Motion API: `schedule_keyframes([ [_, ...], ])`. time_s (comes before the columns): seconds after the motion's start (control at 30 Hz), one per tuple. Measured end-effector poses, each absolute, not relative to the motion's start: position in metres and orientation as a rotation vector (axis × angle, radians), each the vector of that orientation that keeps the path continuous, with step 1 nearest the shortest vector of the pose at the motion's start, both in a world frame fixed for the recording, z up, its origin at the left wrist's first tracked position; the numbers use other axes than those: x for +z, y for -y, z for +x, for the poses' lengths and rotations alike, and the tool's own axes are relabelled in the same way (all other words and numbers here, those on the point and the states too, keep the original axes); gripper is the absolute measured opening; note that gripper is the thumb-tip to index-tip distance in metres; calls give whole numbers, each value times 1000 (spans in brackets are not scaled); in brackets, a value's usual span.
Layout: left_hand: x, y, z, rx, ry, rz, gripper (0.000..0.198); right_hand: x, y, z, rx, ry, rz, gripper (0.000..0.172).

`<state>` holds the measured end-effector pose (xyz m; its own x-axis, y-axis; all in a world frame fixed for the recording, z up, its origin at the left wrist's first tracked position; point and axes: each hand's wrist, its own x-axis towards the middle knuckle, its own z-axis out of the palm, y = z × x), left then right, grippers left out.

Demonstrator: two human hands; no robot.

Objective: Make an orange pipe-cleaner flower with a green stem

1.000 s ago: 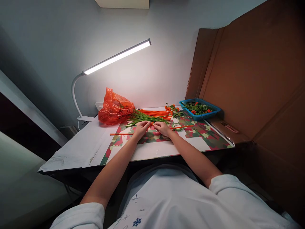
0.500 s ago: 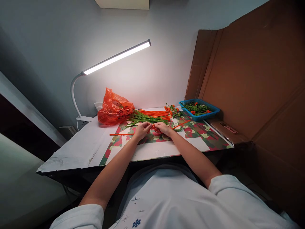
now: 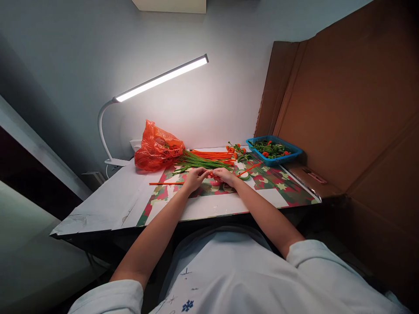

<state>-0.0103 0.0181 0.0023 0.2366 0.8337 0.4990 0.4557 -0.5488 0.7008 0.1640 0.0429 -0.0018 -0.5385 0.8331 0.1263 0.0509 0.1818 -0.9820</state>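
Observation:
My left hand (image 3: pixel 195 178) and my right hand (image 3: pixel 224 175) meet over the patterned table mat, thumbs and fingers pinched close together. Between the fingertips is a small bent orange pipe cleaner (image 3: pixel 211 174), partly covered by the fingers. One straight orange length (image 3: pixel 166 183) sticks out left of my left wrist, and another orange length (image 3: pixel 250 168) slants up to the right past my right hand. Whether these join the piece in my fingers is hidden. A round pinkish-red item (image 3: pixel 215 182) shows just below the hands. Behind them lie bundled green pipe cleaners (image 3: pixel 207 161) and orange pipe cleaners (image 3: pixel 212 154).
A red plastic bag (image 3: pixel 157 150) stands at the back left, under a lit clamp lamp (image 3: pixel 162 79). At the back right, a blue basket (image 3: pixel 278 162) holds green and orange pieces. Small orange flowers (image 3: pixel 236 150) lie beside it. A roll of green tape (image 3: pixel 244 175) sits right of my hands.
The orange piece between my fingertips has shifted slightly, and less orange shows below the fingers. Both hands stay in nearly the same place.

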Motion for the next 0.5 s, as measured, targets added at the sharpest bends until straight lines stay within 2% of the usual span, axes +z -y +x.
schedule_keyframes([
  [0.3,5,-18,-14,1181,-1228,2219,34,-1,-41,162,1109,1859,-910,50],
  [0.5,2,-21,-16,1122,-1266,2288,32,-2,-37,162,801,1979,-965,34],
])
